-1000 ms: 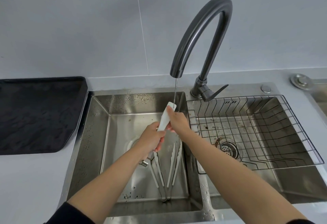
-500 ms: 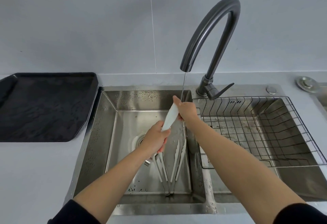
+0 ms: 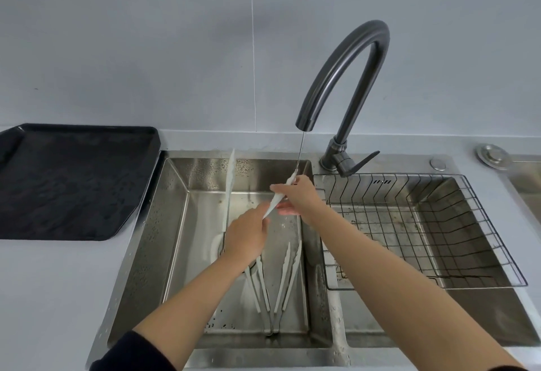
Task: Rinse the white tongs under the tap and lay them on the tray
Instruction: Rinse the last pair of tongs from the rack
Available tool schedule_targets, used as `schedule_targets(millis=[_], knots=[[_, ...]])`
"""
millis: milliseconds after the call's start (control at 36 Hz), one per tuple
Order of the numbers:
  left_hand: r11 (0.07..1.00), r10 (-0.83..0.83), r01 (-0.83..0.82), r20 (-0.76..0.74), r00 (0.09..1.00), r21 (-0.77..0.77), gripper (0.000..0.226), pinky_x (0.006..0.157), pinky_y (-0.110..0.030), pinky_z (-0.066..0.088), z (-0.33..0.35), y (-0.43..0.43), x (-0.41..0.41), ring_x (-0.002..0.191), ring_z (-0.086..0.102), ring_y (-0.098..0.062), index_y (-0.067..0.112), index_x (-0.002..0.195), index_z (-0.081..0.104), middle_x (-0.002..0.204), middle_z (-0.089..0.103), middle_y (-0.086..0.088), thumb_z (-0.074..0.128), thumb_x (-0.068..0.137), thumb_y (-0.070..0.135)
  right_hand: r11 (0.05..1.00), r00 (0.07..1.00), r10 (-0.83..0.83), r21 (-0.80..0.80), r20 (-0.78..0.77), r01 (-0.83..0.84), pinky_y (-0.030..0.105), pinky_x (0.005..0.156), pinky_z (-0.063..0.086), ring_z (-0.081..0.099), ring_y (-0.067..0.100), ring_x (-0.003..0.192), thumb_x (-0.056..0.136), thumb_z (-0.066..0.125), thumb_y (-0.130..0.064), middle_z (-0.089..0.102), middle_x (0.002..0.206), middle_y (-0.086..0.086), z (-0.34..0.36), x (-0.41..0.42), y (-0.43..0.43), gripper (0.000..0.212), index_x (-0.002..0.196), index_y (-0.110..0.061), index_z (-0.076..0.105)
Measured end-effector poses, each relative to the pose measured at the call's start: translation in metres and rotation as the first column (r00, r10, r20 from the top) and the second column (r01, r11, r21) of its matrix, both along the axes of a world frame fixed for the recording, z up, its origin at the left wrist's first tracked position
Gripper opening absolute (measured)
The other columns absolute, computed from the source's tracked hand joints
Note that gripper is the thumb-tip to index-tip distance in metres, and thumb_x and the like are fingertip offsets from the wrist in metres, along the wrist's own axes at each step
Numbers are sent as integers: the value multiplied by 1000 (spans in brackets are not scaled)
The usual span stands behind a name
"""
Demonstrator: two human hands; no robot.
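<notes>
both hands are over the left basin of the steel sink [image 3: 175, 224], mid frame. the white tongs [image 3: 273, 205] are spread wide open: one arm runs up to the right under the thin stream from the dark tap [image 3: 345, 72], the other arm sticks up toward the upper left, reaching the sink's back rim. the left hand [image 3: 246, 239] has its grip closed around the hinge end of the tongs, low in the middle of the frame. the right hand [image 3: 295, 195] is pinching the arm that sits in the water, fingers wrapped on it just below the stream. two more pairs of tongs [image 3: 281, 283] lie on the basin floor, below the hands. the black tray [image 3: 73, 180] sits on the grey bench at the left edge of the frame, right beside the sink. a wire rack [image 3: 424, 224] rests in the right basin.
</notes>
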State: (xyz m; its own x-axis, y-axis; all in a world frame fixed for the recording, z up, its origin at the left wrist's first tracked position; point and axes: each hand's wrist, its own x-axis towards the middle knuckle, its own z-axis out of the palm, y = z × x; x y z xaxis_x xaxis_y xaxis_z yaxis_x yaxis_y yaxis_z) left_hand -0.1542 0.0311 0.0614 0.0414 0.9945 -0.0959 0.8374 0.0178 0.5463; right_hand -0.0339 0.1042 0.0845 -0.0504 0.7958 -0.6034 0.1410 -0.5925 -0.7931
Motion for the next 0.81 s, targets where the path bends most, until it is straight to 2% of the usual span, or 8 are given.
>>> schedule_targets(millis=[111,278,389,444,500,583,722,806], knots=[[995,-97,101,-123,988,28,48,73,-27,39,5,0,1,108,48,-22,26,144,24,121,49,-8,36,97,23,998,999,-43,38,-28,44,29,50,58,66,23,63,83,63,-2,59,86,16,-1,6,4,23,96,-6,45],[921,55,-102,134,989,375,51,87,-25,35,22,-3,-17,113,47,-22,13,129,46,123,50,-9,65,81,18,989,982,-115,77,-148,127,30,48,58,63,26,77,86,53,6,55,99,22,2,10,12,22,98,-7,40],[921,362,-388,448,818,-35,86,110,-40,31,26,12,-32,129,36,-21,17,139,29,139,37,-6,78,69,26,994,989,-73,71,-128,83,40,65,58,60,33,92,87,53,6,51,113,25,5,10,16,29,105,-10,38],[894,447,-315,569,690,-319,89,106,-43,37,28,18,-41,124,45,-22,20,139,27,134,45,-5,80,67,27,995,990,-53,72,-134,63,44,74,55,60,33,94,87,52,6,53,111,25,8,9,15,24,100,-10,39],[863,464,-140,650,602,-486,75,86,-37,52,28,18,-46,97,63,-18,22,132,38,111,62,-1,77,69,27,996,981,-38,77,-189,53,45,77,53,59,33,95,88,49,7,54,105,22,10,10,14,20,90,-10,40],[852,436,-20,688,580,-523,48,52,-25,48,24,17,-47,62,63,-15,26,117,48,85,69,1,72,76,17,996,957,-19,81,-290,44,46,82,52,58,34,97,88,47,11,56,93,18,12,10,12,18,92,-7,42],[841,422,30,690,588,-541,34,47,-21,47,22,20,-42,54,62,-12,13,113,59,66,67,0,62,81,3,997,947,-26,64,-321,49,45,81,54,60,32,92,83,51,15,57,94,18,13,10,9,30,102,-7,42],[856,373,13,637,675,-516,39,54,-24,45,23,23,-41,65,59,-18,9,114,62,89,67,-7,54,79,-7,988,993,-14,151,-117,31,32,67,59,62,23,83,77,62,11,55,91,7,13,15,13,32,99,-8,48]])
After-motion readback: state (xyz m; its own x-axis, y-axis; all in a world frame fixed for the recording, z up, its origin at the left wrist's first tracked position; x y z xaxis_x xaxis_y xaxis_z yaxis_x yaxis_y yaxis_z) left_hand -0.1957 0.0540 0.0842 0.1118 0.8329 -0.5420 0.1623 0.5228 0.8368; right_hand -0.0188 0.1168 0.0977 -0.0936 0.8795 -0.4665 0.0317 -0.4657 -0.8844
